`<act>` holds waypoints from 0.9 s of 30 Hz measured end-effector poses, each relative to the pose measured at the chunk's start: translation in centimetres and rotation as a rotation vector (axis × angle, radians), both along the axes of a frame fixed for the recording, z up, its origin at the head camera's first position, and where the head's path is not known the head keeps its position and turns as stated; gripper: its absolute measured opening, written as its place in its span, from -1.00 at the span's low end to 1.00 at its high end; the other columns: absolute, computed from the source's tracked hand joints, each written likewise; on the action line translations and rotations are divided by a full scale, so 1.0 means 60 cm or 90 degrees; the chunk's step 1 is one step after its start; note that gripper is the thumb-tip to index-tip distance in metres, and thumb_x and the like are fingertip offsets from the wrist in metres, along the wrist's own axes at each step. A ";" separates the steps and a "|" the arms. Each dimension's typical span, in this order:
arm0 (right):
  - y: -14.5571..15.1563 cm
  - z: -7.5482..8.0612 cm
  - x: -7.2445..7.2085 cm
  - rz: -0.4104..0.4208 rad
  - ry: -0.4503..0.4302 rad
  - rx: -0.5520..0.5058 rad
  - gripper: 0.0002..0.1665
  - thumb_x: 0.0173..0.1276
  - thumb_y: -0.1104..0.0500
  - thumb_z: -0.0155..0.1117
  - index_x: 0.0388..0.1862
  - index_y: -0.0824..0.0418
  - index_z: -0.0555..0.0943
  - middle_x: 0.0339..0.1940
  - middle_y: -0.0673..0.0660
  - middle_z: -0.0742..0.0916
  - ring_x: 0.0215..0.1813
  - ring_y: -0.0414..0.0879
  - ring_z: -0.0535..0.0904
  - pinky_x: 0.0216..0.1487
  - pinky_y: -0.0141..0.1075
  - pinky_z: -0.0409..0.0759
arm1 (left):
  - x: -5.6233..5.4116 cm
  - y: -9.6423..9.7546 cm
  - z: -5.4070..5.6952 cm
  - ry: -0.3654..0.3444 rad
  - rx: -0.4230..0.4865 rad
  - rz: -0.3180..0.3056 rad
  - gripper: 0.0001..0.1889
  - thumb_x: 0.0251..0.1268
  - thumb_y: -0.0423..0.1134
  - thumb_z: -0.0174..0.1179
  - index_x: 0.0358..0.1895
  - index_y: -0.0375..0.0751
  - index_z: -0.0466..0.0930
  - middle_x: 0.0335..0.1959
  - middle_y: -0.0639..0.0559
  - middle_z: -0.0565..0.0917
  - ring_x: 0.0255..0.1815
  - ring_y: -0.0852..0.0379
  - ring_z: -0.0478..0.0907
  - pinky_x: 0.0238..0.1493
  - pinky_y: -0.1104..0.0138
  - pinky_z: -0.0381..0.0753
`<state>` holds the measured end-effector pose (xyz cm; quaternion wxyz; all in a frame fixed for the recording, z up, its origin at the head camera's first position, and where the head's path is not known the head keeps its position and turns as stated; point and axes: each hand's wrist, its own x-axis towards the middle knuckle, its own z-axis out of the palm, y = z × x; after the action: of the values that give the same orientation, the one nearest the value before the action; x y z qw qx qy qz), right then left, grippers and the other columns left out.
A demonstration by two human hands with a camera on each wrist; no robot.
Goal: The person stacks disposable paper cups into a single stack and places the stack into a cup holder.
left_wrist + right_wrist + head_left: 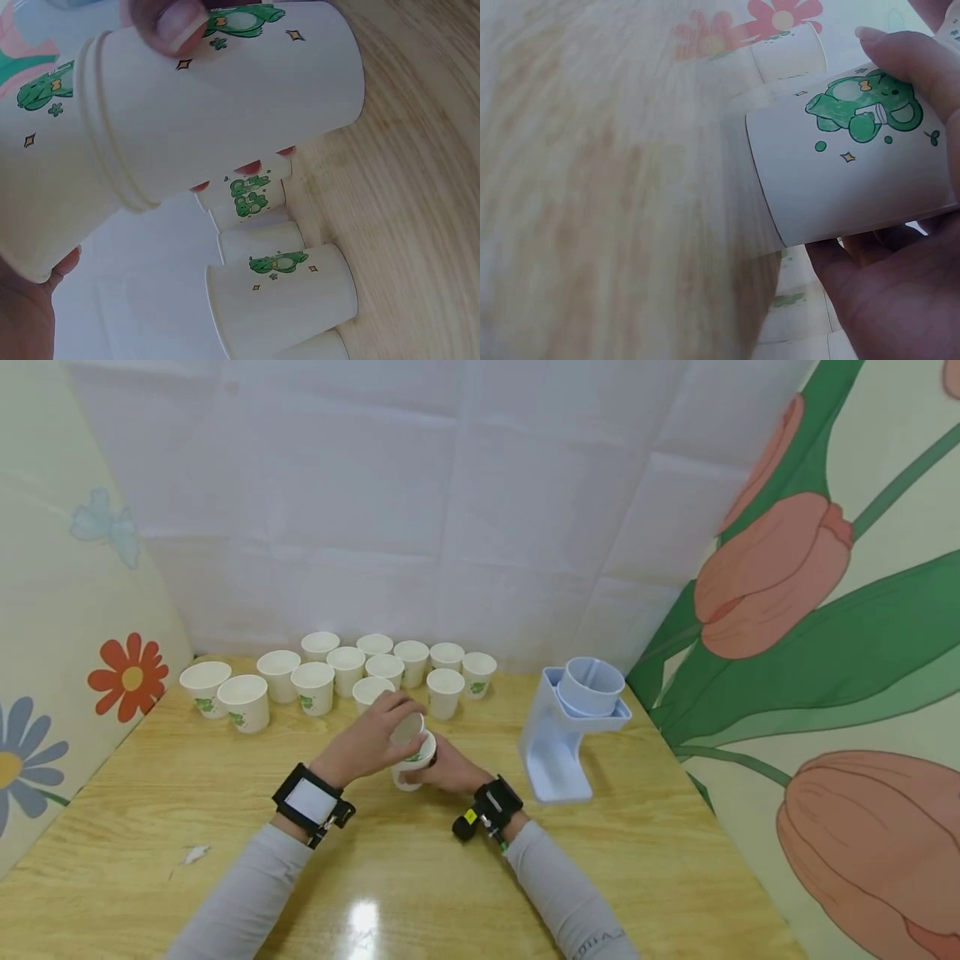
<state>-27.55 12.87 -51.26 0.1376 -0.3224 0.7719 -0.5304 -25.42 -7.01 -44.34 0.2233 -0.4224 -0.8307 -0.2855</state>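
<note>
Over the middle of the table my left hand (pixel 371 739) holds a white paper cup (pixel 45 172) between thumb and fingers. That cup is tilted, mouth down, its rim against the rim of a second paper cup (pixel 240 112). My right hand (pixel 453 768) grips this lower cup (pixel 847 180), thumb on one side and fingers on the other. The lower cup stands roughly upright at the tabletop; a green cartoon print shows on its side. I cannot tell whether its base touches the table. The insides of both held cups are hidden.
Several upright white paper cups (pixel 312 687) stand in loose rows at the back left and middle; the nearest are just behind my hands. To the right is a pale blue stand (pixel 557 768) with a round blue holder (pixel 592 687) on top. A white cloth (pixel 360 485) hangs behind.
</note>
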 end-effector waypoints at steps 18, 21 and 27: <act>0.004 0.004 0.000 -0.014 0.000 -0.003 -0.22 0.27 0.34 0.45 0.43 0.26 0.34 0.28 0.19 0.59 0.14 -0.17 0.54 0.17 -0.34 0.52 | 0.006 0.021 -0.007 0.006 0.007 0.008 -0.60 0.38 -0.22 0.28 0.20 -0.36 0.59 0.04 -0.19 0.54 0.09 -0.07 0.46 0.13 0.08 0.56; 0.003 0.005 0.001 -0.020 0.001 -0.005 -0.27 0.26 0.34 0.46 0.38 0.29 0.39 0.24 0.21 0.62 0.10 -0.18 0.56 0.14 -0.35 0.53 | 0.007 0.024 -0.007 -0.005 -0.012 0.015 -0.58 0.40 -0.20 0.28 0.23 -0.35 0.58 0.06 -0.18 0.55 0.12 -0.07 0.47 0.17 0.09 0.55; 0.004 0.005 0.001 -0.023 0.000 0.010 -0.29 0.28 0.35 0.44 0.38 0.33 0.39 0.25 0.24 0.61 0.11 -0.15 0.55 0.14 -0.33 0.53 | 0.009 0.034 -0.014 -0.039 -0.053 0.044 -0.56 0.46 -0.18 0.24 0.28 -0.35 0.54 0.14 -0.20 0.55 0.20 -0.11 0.47 0.25 0.03 0.52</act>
<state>-27.48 13.10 -50.99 0.1305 -0.3076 0.7815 -0.5269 -24.87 -4.98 -45.21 0.1899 -0.3934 -0.8626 -0.2553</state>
